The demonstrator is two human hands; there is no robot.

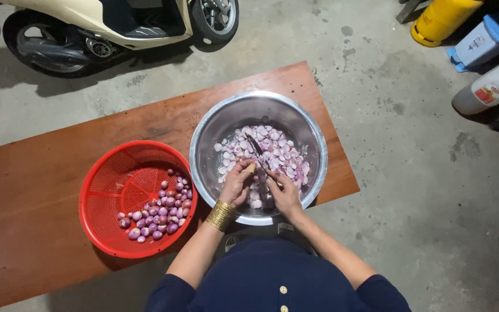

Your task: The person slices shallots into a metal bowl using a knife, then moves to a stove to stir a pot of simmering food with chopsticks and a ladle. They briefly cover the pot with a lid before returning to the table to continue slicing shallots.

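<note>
Cutting a small purple shallot (259, 178) over the big metal bowl (203, 138) in the middle of the frame, I let the slices drop straight in. My left hand (236, 183) was clenched on the knife (257, 151), blade pointing away. My right hand (285, 193) pinched the shallot. The red basket (102, 190) sat just left of the bowl, so whole shallots (160, 211) were near. Both stood on a brown board (36, 173). At the upper right were a yellow can (443, 20), a blue-and-white box (483, 40) and a white jug (492, 86) with a red label. A scooter (116, 23) stood upper left.
</note>
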